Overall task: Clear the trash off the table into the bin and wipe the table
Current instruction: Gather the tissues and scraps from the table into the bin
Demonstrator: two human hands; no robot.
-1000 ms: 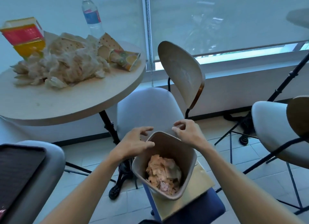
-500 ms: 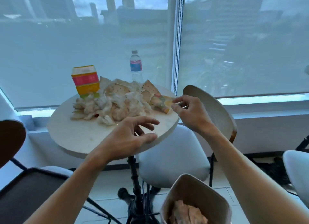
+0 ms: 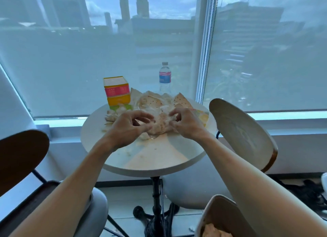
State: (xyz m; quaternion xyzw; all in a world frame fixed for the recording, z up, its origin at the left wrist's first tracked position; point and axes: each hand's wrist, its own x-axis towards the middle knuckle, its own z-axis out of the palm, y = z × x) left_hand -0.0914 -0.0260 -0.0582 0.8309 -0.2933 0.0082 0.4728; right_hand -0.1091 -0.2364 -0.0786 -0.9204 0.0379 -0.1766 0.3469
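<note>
A heap of crumpled tissues and wrappers (image 3: 160,123) lies on the far half of the small round table (image 3: 159,157). My left hand (image 3: 129,128) curls its fingers into the left side of the heap. My right hand (image 3: 185,123) grips the heap's right side. A colourful carton (image 3: 117,91) and a water bottle (image 3: 165,78) stand behind the trash. A flattened juice carton (image 3: 201,115) lies at the table's right edge. The beige bin (image 3: 219,217) with crumpled paper in it sits low at the bottom right, under my right forearm.
A chair (image 3: 242,135) with a light wooden back stands right of the table. Another chair with a dark back (image 3: 21,157) and a dark tray (image 3: 35,201) on its seat is at the left. A window with a blind is behind the table. The tabletop shows a wet smear.
My view rose from the bin to the table. Both hands left the bin's rim, reached forward and closed on the heap of crumpled trash.
</note>
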